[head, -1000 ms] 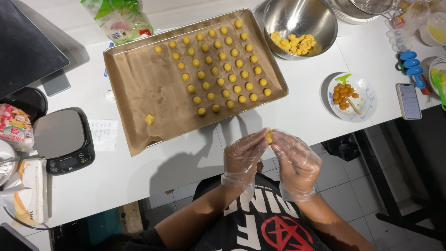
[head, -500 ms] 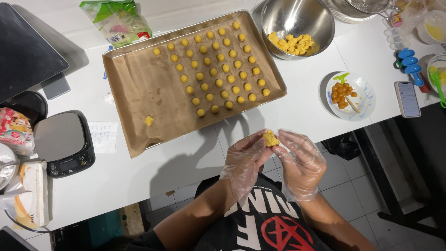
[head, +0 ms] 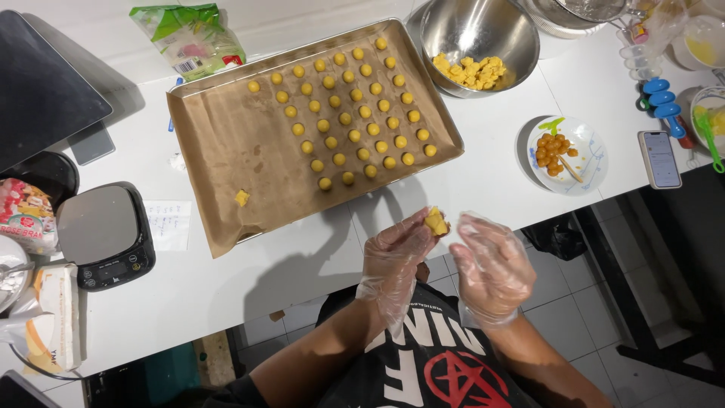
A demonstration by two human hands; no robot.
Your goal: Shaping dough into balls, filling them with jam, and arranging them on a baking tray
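Holding: left hand [head: 396, 257] fingertips pinch yellow dough piece [head: 435, 221]
Right hand [head: 491, 261]: open, empty, just beside dough's right

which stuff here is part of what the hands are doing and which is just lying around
In use: yellow dough lump in gloved left hand; gloved right hand; paper-lined metal baking tray of yellow balls; steel bowl of yellow cubes.

Lying about: black kitchen scale; phone; green-and-white bag.
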